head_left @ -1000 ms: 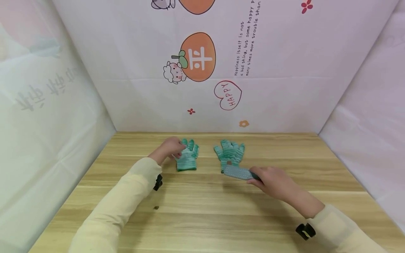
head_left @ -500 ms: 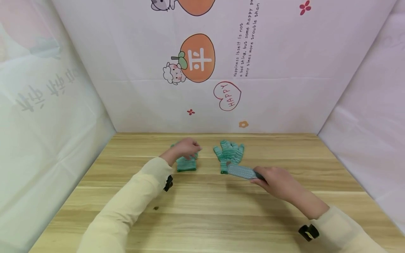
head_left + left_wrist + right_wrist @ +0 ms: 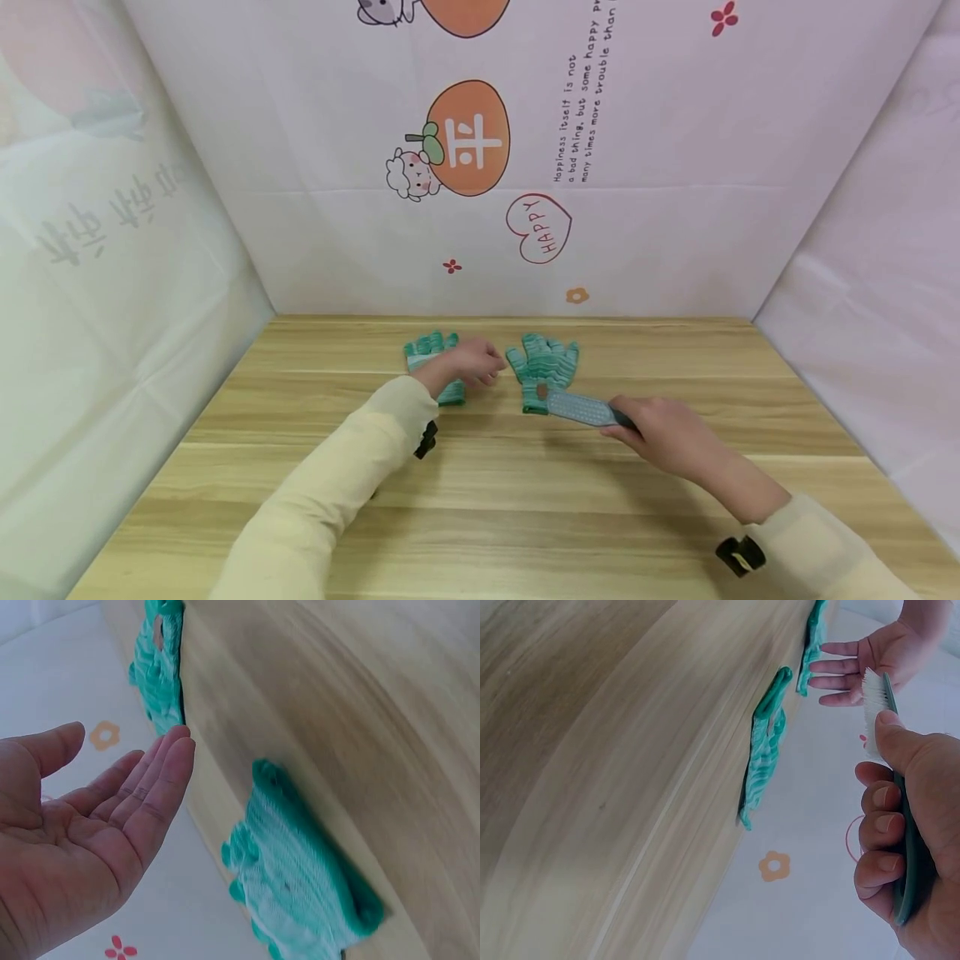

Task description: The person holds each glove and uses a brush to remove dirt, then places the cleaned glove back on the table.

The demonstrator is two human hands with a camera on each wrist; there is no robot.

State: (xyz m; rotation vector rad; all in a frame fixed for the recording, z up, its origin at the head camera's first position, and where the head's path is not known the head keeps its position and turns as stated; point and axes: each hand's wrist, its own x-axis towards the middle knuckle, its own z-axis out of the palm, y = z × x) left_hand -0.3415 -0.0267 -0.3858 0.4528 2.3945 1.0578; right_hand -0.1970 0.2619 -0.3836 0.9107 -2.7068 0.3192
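Observation:
My left hand [image 3: 472, 360], fingers loosely extended and holding nothing, is above the right side of a green-and-white knit glove [image 3: 431, 343], hiding part of it. That glove lies flat with its cuff toward me, as the left wrist view also shows [image 3: 300, 877]. A matching glove [image 3: 546, 363] lies to its right, with a brown patch [image 3: 542, 391] near the cuff. My right hand [image 3: 667, 429] grips the dark handle of a scrub brush [image 3: 579, 408]. Its grey-green head is just right of that glove's cuff, and its white bristles [image 3: 873, 712] show in the right wrist view.
The gloves lie near the back of a wooden table [image 3: 480, 517]. A white printed sheet [image 3: 645, 217] stands as a wall behind it, with further white sheets at the left [image 3: 150, 300] and right [image 3: 877, 283].
My left hand has moved rightward across the left glove, uncovering its fingertips. My right hand has drifted slightly right with the brush, exposing more of the right glove's cuff. The gloves stay in place.

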